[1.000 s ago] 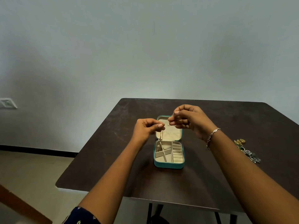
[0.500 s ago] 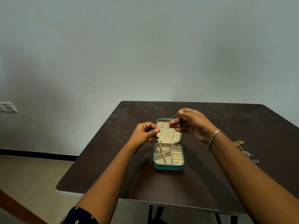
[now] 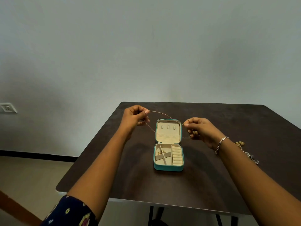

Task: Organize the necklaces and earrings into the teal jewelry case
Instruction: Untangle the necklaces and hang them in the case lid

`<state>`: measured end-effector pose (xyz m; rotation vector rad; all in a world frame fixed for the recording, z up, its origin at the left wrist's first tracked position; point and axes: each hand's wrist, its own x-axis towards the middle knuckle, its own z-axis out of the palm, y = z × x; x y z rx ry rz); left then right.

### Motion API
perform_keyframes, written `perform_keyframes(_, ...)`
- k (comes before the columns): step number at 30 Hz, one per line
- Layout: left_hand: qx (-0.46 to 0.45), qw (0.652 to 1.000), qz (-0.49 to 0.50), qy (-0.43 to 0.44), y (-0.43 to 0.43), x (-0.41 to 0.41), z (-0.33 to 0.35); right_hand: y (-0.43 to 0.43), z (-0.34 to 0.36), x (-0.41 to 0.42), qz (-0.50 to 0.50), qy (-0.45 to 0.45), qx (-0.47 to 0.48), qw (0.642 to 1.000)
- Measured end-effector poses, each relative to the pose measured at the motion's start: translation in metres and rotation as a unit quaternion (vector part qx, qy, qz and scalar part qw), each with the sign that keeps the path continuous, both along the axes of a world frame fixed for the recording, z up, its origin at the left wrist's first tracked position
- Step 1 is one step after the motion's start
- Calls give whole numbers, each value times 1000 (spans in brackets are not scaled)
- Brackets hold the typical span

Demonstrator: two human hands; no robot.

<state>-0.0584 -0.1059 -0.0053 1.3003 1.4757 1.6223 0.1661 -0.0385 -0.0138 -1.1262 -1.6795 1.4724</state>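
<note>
Sideways, the necklace (image 3: 161,113) runs from left hand (image 3: 133,119) to right hand (image 3: 200,130), both pinching.

The bkgd is taken up by a plain pale grey-green wall (image 3: 146,46). It is lit unevenly: brighter at centre & upper right, shaded toward the lower left. A white socket plate (image 3: 7,108) is mounted low on it at the view's left edge. A black skirting strip (image 3: 37,154) is run along the wall's foot, & beige floor (image 3: 32,173) is seen below it. A dark brown table (image 3: 219,118) w/ rounded corners & a pale edge is set before the wall. Black legs (image 3: 151,216) are seen under its near edge. A reddish-brown wooden edge (image 3: 14,204) is cut off at btm left.
</note>
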Motion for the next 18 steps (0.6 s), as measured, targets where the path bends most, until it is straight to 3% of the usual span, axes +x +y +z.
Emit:
perform_keyframes(9,-7,999,45,-17,-3,-6,6,3,-9,19,0,48,-60,997)
perform_keyframes(18,-70,991,60,-101,-10,9,-8,4,-6,41,-33,246,-177,952)
